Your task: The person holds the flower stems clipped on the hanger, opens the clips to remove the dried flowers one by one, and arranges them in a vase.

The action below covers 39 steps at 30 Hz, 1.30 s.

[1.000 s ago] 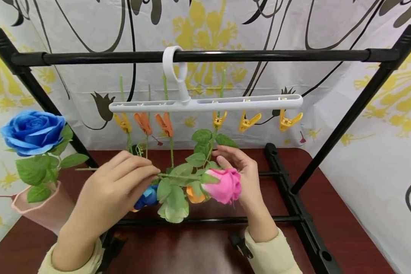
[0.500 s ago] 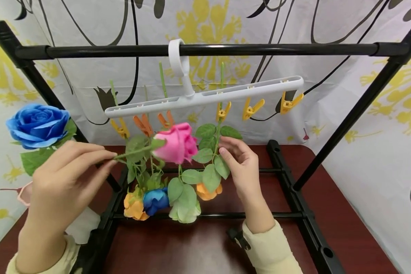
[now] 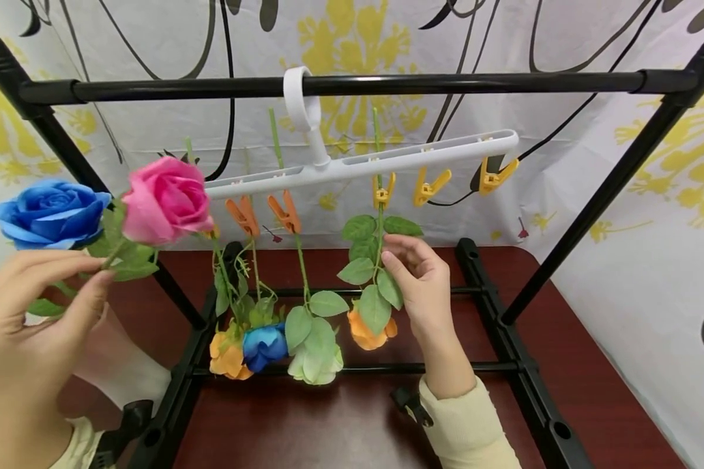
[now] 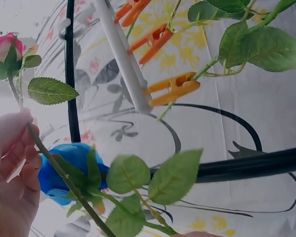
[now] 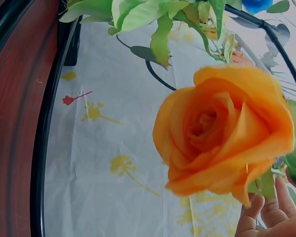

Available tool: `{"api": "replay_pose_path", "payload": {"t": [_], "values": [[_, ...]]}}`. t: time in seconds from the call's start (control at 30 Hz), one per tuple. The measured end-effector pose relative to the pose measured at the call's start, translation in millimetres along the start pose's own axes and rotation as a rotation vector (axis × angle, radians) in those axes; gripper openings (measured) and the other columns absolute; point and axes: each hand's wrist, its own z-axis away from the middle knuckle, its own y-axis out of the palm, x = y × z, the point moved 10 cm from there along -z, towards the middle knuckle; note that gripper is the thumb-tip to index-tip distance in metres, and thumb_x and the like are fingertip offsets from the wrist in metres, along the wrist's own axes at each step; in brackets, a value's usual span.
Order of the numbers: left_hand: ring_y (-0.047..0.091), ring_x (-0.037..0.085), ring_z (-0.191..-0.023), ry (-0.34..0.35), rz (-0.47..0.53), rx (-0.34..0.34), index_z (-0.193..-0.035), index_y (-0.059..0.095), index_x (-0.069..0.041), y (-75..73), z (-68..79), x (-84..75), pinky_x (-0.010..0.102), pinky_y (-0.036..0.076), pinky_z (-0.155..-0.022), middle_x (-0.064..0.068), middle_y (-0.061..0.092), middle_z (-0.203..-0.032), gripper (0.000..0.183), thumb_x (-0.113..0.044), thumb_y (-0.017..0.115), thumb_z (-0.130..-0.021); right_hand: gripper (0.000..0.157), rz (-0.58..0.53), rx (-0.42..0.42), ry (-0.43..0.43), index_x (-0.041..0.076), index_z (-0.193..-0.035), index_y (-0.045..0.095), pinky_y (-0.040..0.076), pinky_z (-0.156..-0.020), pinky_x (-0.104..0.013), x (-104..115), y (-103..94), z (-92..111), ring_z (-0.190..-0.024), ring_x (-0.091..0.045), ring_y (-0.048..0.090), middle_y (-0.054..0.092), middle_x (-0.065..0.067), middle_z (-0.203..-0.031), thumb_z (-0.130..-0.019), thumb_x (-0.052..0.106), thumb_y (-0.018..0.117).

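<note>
My left hand pinches the stem of a pink artificial rose at the left, which overlaps a blue rose there. Thumb and index finger of my right hand are at the leafy stem of an orange rose, which hangs head down from a yellow clip. The right wrist view shows that orange rose close up, with curled fingers behind it. A white clip hanger hangs tilted, its right end higher. Another orange rose, a blue rose and a pale green rose hang left of my right hand.
The hanger hooks over the top bar of a black rack standing on a dark red table. Two yellow clips at its right hold nothing. A pale pink vase stands at the left, partly behind my left hand.
My left hand has carried the pink rose from beside the right hand to the far left, turning its bloom up. The hanger has tilted right end up. My right hand stays by the orange rose's stem.
</note>
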Motion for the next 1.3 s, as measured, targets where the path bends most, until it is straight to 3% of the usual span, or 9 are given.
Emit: {"api": "replay_pose_path", "payload": {"t": [0.27,0.5,0.73,1.17,1.2,1.23,1.3], "values": [[0.059,0.001,-0.082,-0.117,0.059,-0.065,-0.092,0.072,0.017,-8.0,3.3,15.9,0.008,0.044,-0.070,-0.011,0.070,-0.092,0.014,0.009,0.073,-0.080,0.026,-0.002,0.024,-0.005,-0.004,-0.119,0.066,0.052,-0.073,-0.021,-1.0,3.1,0.6,-0.084,-0.007,0.064,0.071,0.013,-0.089,-0.093,-0.001,0.065],[0.060,-0.002,-0.085,-0.193,-0.029,-0.104,-0.093,0.071,0.018,-15.3,11.5,33.5,0.005,0.045,-0.071,-0.017,0.069,-0.092,0.016,0.007,0.073,-0.082,0.025,0.009,0.031,-0.010,-0.005,-0.118,0.065,0.051,-0.071,-0.021,0.2,3.5,0.1,-0.084,-0.007,0.064,0.071,0.014,-0.087,-0.093,-0.003,0.064],[0.057,-0.013,-0.080,-0.302,-0.276,-0.011,-0.097,0.078,0.001,-19.8,23.2,55.3,-0.001,0.043,-0.071,-0.032,0.063,-0.092,0.014,0.002,0.075,-0.084,0.027,0.011,0.035,-0.005,-0.006,-0.120,0.064,0.052,-0.074,-0.022,0.5,3.5,-0.2,-0.085,-0.007,0.064,0.071,0.014,-0.086,-0.093,-0.004,0.064],[0.041,-0.030,-0.061,-0.460,-0.559,0.110,-0.093,0.075,0.005,-25.6,41.9,78.8,-0.003,0.033,-0.057,-0.052,0.042,-0.073,0.015,-0.005,0.079,-0.083,0.028,0.005,0.040,-0.003,-0.007,-0.121,0.063,0.051,-0.073,-0.022,-1.8,1.0,-0.6,-0.083,-0.007,0.063,0.070,0.014,-0.086,-0.093,-0.004,0.063],[0.041,-0.030,-0.060,-0.483,-0.575,0.123,-0.093,0.075,0.005,-26.4,43.2,81.3,-0.002,0.033,-0.055,-0.052,0.041,-0.070,0.015,-0.006,0.079,-0.083,0.028,0.005,0.041,-0.004,-0.007,-0.121,0.063,0.052,-0.073,-0.022,-1.8,0.9,-0.7,-0.083,-0.007,0.063,0.070,0.013,-0.086,-0.093,-0.004,0.063],[0.040,-0.030,-0.059,-0.505,-0.588,0.145,-0.094,0.075,0.005,-26.1,44.4,83.7,-0.001,0.033,-0.054,-0.045,0.050,-0.068,0.016,-0.006,0.079,-0.083,0.028,0.005,0.039,-0.005,-0.006,-0.121,0.064,0.052,-0.073,-0.022,-1.7,0.5,-0.7,-0.082,-0.007,0.063,0.070,0.013,-0.086,-0.093,-0.004,0.063],[0.038,-0.030,-0.058,-0.531,-0.616,0.188,-0.095,0.075,0.005,-23.9,45.8,87.1,0.000,0.033,-0.053,-0.023,0.066,-0.067,0.017,-0.008,0.078,-0.084,0.027,0.007,0.034,-0.005,-0.006,-0.120,0.064,0.052,-0.074,-0.022,-1.7,-0.4,-0.9,-0.081,-0.006,0.063,0.070,0.013,-0.086,-0.093,-0.004,0.063]]}}
